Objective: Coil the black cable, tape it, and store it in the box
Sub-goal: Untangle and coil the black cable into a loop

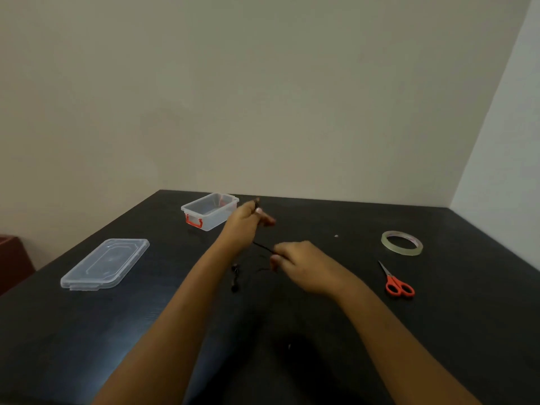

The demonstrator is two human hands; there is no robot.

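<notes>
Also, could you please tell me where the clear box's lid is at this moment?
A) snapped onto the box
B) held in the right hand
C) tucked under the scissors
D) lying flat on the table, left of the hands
D: the lid lies flat on the table, nearer the camera than the open box and to its left, with nothing covering the box.

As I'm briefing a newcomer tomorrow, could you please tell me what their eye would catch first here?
Mid-table, the left hand and right hand hold a thin black cable between them. Red scissors and a tape roll lie to the right on the dark table; a clear box stands behind the hands, its lid lying to the left.
</notes>
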